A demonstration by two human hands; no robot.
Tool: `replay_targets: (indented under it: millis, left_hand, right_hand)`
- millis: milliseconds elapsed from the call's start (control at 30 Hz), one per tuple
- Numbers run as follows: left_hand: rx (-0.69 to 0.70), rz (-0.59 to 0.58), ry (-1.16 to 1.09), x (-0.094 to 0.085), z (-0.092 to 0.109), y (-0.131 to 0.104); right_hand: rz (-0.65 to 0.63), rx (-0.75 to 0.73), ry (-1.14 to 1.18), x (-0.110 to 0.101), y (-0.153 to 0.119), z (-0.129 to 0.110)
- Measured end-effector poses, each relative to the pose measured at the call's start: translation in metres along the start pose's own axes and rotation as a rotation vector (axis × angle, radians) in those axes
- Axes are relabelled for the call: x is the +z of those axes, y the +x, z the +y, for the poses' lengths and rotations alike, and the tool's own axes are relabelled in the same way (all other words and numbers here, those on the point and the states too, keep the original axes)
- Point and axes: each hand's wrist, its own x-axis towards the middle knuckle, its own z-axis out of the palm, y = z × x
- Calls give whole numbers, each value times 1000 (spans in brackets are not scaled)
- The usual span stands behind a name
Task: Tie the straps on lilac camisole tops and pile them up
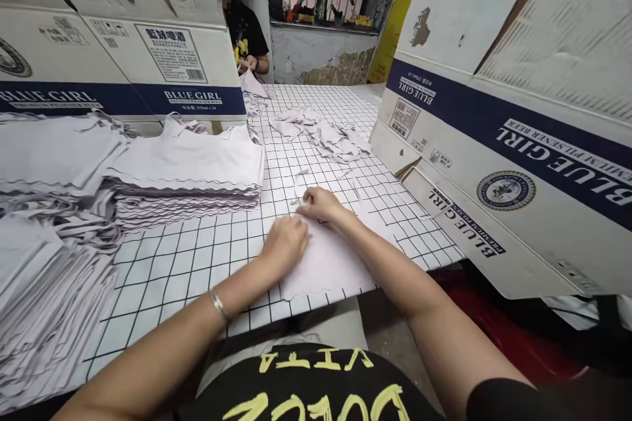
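A pale camisole (333, 263) with thin straps lies flat on the grid-patterned tablecloth (192, 270) in front of me. My left hand (286, 242) rests at the camisole's upper left edge, its fingers curled and pinched on the fabric. Just beyond it, my right hand (320, 202) is closed, thumb and fingertips together at the strap. The fingertips partly hide what they grip. Left of my hands sits a neat stack of similar camisoles (187, 158).
More stacked garments (44, 302) cover the table's left side. Crumpled pale pieces (326, 135) lie farther back. Beer cartons stand at the left (118, 59) and right (513, 125), hemming in the table. Across it, a person (249, 33) handles a pale cloth.
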Motion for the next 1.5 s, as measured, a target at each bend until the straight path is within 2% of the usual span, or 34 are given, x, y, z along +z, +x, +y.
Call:
replay_targets:
  millis: [67, 167, 433, 567, 633, 667, 700, 767, 800, 833, 867, 900, 933, 1000, 1067, 1167, 1267, 1333, 1433, 1500]
  left_hand:
    - [154, -11, -30, 12, 9, -24]
    - [229, 7, -62, 26, 12, -42]
    - [226, -1, -57, 31, 6, -35]
    - [211, -40, -112, 27, 9, -36]
    - [158, -72, -262, 19, 10, -33]
    - [100, -89, -412, 13, 10, -30]
    - [8, -107, -624, 6, 11, -26]
    - [-228, -191, -1208, -8, 11, -17]
    - [-343, -265, -1528, -14, 11, -13]
    - [-440, -337, -1820, -19, 12, -10]
    - [-513, -393, -2062, -22, 12, -7]
    - [-565, -422, -2242, -23, 12, -5]
    - [-606, -423, -2361, -23, 13, -5]
    - [-677, -383, -2463, -19, 16, -7]
    - [-687, -381, -2483, -16, 19, -9]
    - [-662, -316, -2463, -19, 23, -8]
    - [-703, -230, -2400, -31, 25, -1]
    - [-733, -212, -2379, -37, 25, 6]
    - [-757, -190, -2377, -36, 18, 18]
    - [-793, -189, -2359, -28, 10, 28]
  right_hand:
    - [-83, 97, 102, 4, 28, -5]
    - [-99, 176, 239, 1, 56, -11]
    - [-112, 384, 549, -47, 117, -19]
    - [-108, 385, 660, -66, 125, -26]
    - [-83, 307, 731, -73, 109, -31]
    - [-74, 216, 769, -77, 94, -34]
    - [-70, 93, 794, -80, 74, -37]
    - [-124, -210, 769, -87, 21, -40]
    - [-176, -327, 687, -89, -10, -40]
    - [-305, -409, 586, -92, -41, -39]
    - [-486, -471, 483, -93, -71, -37]
    - [-565, -497, 395, -93, -97, -34]
    - [-526, -480, 347, -91, -118, -29]
    - [-308, -356, 362, -82, -145, -17]
    - [-116, -179, 486, -66, -153, -5]
    - [-76, 12, 736, -36, -146, 6]
    - [-31, 137, 948, -12, -139, 5]
    - [-191, 182, 999, -5, -141, 3]
    - [-557, 184, 890, -6, -149, 5]
    - [-673, 175, 799, -12, -155, 11]
